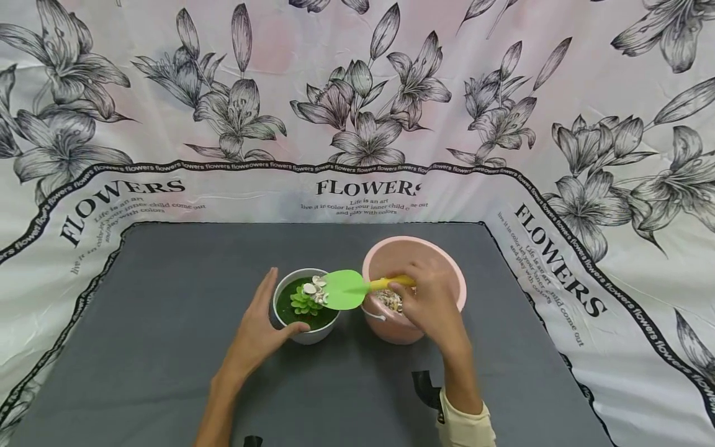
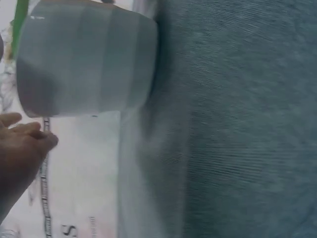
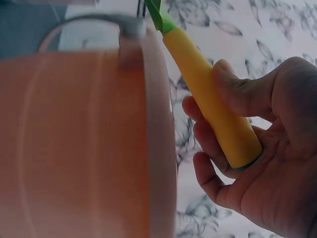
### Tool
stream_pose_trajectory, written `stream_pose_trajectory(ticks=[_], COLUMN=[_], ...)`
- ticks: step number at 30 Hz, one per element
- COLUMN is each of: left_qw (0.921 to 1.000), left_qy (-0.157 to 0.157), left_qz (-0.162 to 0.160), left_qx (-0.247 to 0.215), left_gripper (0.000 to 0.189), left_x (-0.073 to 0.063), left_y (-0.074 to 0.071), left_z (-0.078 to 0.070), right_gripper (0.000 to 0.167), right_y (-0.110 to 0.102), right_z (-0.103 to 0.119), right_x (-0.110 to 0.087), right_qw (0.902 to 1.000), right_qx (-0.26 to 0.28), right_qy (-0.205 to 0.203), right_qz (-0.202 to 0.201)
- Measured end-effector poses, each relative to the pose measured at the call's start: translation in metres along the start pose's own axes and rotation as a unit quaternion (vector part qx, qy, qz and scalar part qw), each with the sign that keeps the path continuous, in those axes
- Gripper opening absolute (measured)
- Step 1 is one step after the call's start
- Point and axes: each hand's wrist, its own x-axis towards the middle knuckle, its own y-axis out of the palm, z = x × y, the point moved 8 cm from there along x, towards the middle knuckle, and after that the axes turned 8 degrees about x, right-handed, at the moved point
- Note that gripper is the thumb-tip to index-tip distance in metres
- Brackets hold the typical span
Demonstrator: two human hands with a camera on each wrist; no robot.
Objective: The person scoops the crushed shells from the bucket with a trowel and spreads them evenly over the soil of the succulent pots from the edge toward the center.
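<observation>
A toy trowel with a green blade (image 1: 344, 290) and a yellow handle (image 3: 208, 99) is gripped by my right hand (image 1: 429, 299), with the thumb on one side of the handle. Its blade reaches over a white pot (image 1: 315, 337), tipped toward small pale shells or pebbles (image 1: 316, 287). Green filling and a small green succulent (image 1: 304, 302) show inside the pot. Beside the pot is my left hand (image 1: 259, 323), fingers straight along its left side and thumb at the near rim. Any contact there is hard to judge; the left wrist view shows mainly the pot's ribbed wall (image 2: 89, 59).
A pink bucket (image 1: 396, 332) stands just right of the pot, beneath my right hand, with mixed small stones (image 1: 391, 300) inside and a pale handle. Both containers stand on a dark grey cloth (image 1: 167, 347). A flower-printed sheet (image 1: 251, 192) surrounds it.
</observation>
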Motion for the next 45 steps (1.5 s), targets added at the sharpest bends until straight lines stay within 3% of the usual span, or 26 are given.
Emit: stream_pose_trajectory(ticks=[4, 9, 15, 23, 30, 33, 39, 42, 45], left_qw=[0.997, 0.9934, 0.9926, 0.9948, 0.9989, 0.9986, 0.9936, 0.9915, 0.994], left_qy=[-0.028, -0.051, -0.068, -0.042, -0.007, -0.015, -0.035, -0.054, -0.056], left_qz=[0.04, 0.067, 0.046, 0.007, -0.023, -0.029, -0.03, -0.03, -0.03], left_qx=[-0.06, -0.078, -0.089, -0.092, -0.041, -0.042, -0.103, -0.115, -0.089], left_gripper=[0.138, 0.137, 0.123, 0.105, 0.125, 0.116, 0.099, 0.101, 0.118], left_x=[0.002, 0.001, 0.001, 0.002, 0.001, -0.001, -0.004, -0.006, -0.007], left_y=[0.015, 0.029, 0.024, 0.016, 0.013, 0.012, 0.011, 0.01, 0.011], left_z=[0.015, 0.026, 0.026, 0.025, 0.024, 0.025, 0.025, 0.027, 0.026], right_gripper=[0.017, 0.019, 0.019, 0.02, 0.015, 0.015, 0.004, 0.005, 0.007], right_y=[0.012, 0.029, 0.052, 0.064, 0.068, 0.067, 0.067, 0.067, 0.065], right_z=[0.008, 0.02, 0.047, 0.075, 0.084, 0.089, 0.102, 0.105, 0.107], right_x=[-0.001, 0.0, 0.005, 0.011, 0.01, 0.009, 0.008, 0.007, 0.005], right_qw=[0.9998, 0.9982, 0.9854, 0.9727, 0.9656, 0.9617, 0.9512, 0.9486, 0.9473], right_qx=[-0.007, -0.034, -0.128, -0.167, -0.185, -0.188, -0.2, -0.205, -0.205], right_qy=[-0.014, -0.046, -0.109, -0.16, -0.183, -0.199, -0.234, -0.24, -0.245], right_qz=[0.008, 0.015, 0.027, 0.017, -0.006, -0.012, -0.024, -0.022, -0.021])
